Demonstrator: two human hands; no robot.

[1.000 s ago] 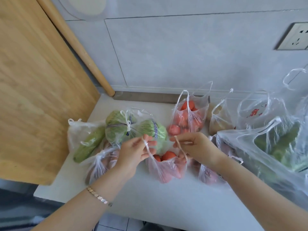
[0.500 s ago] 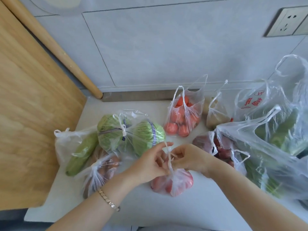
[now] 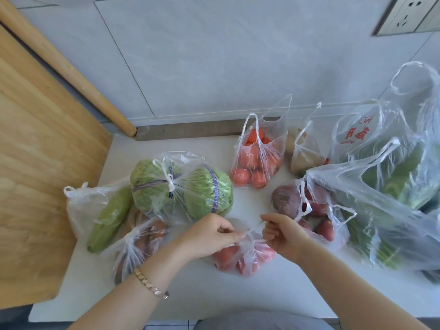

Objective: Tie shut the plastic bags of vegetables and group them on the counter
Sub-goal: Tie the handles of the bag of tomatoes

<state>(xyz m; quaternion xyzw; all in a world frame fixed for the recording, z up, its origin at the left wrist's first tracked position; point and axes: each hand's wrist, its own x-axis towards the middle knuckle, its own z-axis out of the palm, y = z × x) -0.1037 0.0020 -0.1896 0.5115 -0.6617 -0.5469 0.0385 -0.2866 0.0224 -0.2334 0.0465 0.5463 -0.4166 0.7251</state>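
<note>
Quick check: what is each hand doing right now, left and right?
Left hand: closed, pinching one handle of the tomato bag.
Right hand: closed, pinching the bag's other handle, pulling it away from the left.

White counter (image 3: 181, 289) under scattered clear vegetable bags (image 3: 258, 158).

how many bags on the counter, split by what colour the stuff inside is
Red tomatoes: 2, the bag being tied and the open tomato bag
Green produce: 3, the cabbage bag, the cucumber bag, the big greens bag
Reddish-brown or purple roots: 2, left, right
Tan contents: 1
Total: 8
</note>
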